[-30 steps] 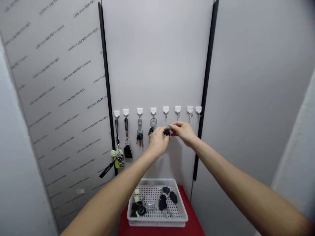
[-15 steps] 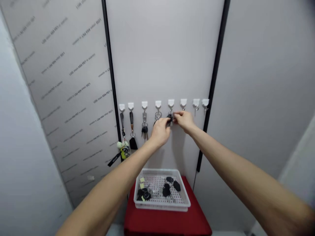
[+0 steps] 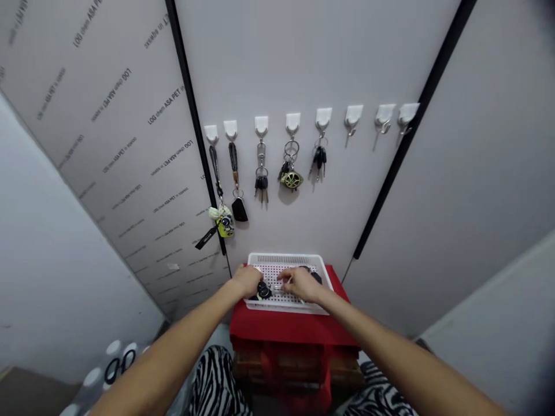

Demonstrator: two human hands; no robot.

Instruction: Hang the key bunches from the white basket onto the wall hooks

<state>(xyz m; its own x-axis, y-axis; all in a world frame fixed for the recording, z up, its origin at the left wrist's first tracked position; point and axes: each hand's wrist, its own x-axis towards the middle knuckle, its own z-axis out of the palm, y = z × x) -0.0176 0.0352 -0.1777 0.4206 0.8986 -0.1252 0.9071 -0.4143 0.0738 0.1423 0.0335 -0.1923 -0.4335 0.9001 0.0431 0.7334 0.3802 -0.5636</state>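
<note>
A row of white wall hooks [image 3: 352, 115] runs across the grey panel. The five on the left carry key bunches, the fifth a black key set [image 3: 319, 157]. Below, a white perforated basket [image 3: 289, 259] sits on a red-covered stand [image 3: 295, 326]. Both my hands are inside the basket. My left hand [image 3: 247, 281] rests at its left side, fingers curled beside a black round key fob [image 3: 262, 290]. My right hand [image 3: 302, 284] lies over the middle, fingers bent over the keys; what they hold, if anything, is hidden.
Three hooks at the right [image 3: 384, 115] hang bare. A black vertical strip [image 3: 191, 115] divides the printed panel from the grey one. Zebra-patterned fabric [image 3: 217, 381] shows at the bottom, and white round objects [image 3: 115, 358] lie at lower left.
Both hands left the fifth hook, where the black key set now hangs, and dropped down into the basket. The view tilted downward.
</note>
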